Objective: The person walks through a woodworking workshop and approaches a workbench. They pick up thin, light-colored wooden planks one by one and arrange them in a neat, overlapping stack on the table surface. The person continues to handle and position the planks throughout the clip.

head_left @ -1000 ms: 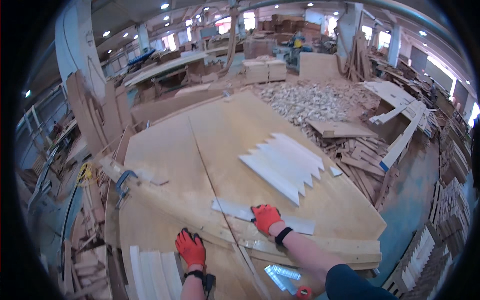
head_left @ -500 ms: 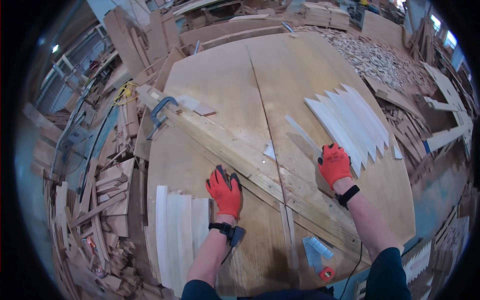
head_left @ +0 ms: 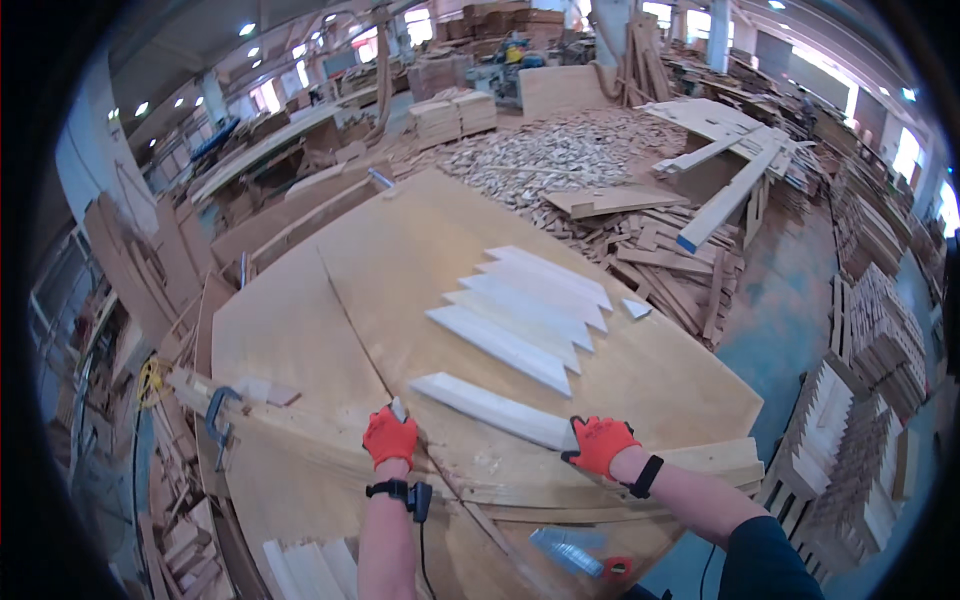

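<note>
My right hand [head_left: 603,445], in a red glove with dark fingertips, is closed on the near right end of a pale wooden slat [head_left: 490,408]. The slat lies slantwise over the big wooden panel [head_left: 300,320]. My left hand [head_left: 390,437], gloved alike, has its fingers closed round a small pale wood offcut [head_left: 399,408] by the panel's long dark seam. Beyond the held slat rests a row of angled-end slats [head_left: 520,315], with a triangular offcut [head_left: 637,308] to its right. Between my forearms and the slats runs a long straight board [head_left: 520,492].
A blue clamp [head_left: 214,415] grips the board's left end. Near me lie a clear strip bundle [head_left: 568,550], a red tape measure [head_left: 618,568] and more slats [head_left: 310,572]. Scrap wood [head_left: 550,155] heaps past the panel; stacked slats [head_left: 850,440] stand at right.
The view has swung to the right and up. My left hand has moved forward and closed on the small offcut. The right hand's slat now lies more crosswise, nearer the long board.
</note>
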The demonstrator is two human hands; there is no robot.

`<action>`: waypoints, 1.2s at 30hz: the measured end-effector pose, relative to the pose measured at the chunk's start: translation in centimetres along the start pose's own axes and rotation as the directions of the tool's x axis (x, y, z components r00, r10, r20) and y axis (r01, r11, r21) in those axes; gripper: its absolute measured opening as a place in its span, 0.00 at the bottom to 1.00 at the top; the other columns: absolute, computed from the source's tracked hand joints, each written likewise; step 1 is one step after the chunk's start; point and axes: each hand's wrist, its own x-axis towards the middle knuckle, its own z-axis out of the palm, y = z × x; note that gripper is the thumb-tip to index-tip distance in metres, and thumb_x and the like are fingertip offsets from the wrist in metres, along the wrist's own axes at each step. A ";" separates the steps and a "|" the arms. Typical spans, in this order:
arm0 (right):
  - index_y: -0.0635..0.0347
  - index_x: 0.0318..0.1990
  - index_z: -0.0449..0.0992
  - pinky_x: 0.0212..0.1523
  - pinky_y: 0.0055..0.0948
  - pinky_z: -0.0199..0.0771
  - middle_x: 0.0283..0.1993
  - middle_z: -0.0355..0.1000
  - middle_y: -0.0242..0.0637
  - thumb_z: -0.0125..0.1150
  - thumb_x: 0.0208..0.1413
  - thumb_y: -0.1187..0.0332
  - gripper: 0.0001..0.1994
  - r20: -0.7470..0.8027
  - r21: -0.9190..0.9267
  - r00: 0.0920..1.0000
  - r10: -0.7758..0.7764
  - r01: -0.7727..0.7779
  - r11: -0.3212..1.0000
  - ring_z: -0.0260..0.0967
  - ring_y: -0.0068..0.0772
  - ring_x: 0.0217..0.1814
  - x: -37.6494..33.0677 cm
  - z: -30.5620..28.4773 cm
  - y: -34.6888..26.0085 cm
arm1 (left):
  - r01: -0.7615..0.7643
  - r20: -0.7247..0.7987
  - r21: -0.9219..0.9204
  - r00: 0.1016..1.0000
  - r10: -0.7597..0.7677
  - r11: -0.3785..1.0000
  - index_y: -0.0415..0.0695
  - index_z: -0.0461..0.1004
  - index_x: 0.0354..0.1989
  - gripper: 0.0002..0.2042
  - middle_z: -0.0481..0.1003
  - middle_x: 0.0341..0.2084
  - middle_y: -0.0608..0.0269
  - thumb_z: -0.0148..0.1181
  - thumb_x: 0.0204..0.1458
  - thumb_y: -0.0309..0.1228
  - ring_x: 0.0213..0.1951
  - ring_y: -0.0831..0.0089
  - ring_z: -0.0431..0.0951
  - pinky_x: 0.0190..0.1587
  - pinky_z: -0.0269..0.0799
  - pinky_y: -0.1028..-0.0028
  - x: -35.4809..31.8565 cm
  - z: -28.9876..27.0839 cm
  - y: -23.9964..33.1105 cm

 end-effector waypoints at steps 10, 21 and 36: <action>0.64 0.55 0.70 0.47 0.48 0.79 0.47 0.77 0.51 0.58 0.57 0.41 0.33 0.041 0.056 0.998 -0.047 0.045 0.997 0.77 0.49 0.52 -3.2 -0.7 0.8 | -0.796 0.631 0.054 0.495 0.597 0.603 0.49 0.78 0.54 0.25 0.80 0.46 0.48 0.67 0.46 0.43 0.52 0.54 0.79 0.55 0.73 0.60 -9.1 -9.9 14.4; 0.64 0.54 0.70 0.46 0.48 0.79 0.48 0.76 0.51 0.58 0.58 0.42 0.32 -0.072 0.037 0.984 -0.162 0.165 0.986 0.78 0.51 0.49 -2.1 -2.5 -0.3 | -0.650 -0.154 -0.078 0.757 0.635 0.756 0.42 0.70 0.62 0.32 0.72 0.56 0.44 0.67 0.50 0.43 0.59 0.47 0.70 0.62 0.64 0.53 -11.9 -12.1 8.4; 0.59 0.65 0.65 0.48 0.41 0.78 0.49 0.78 0.45 0.60 0.57 0.39 0.38 0.035 -0.271 0.963 -0.268 0.267 0.925 0.78 0.45 0.51 8.3 -1.6 -11.1 | -0.208 -0.024 -0.024 0.978 0.208 0.978 0.50 0.70 0.62 0.26 0.68 0.62 0.51 0.58 0.57 0.47 0.67 0.53 0.62 0.68 0.53 0.53 -9.5 -5.3 -6.9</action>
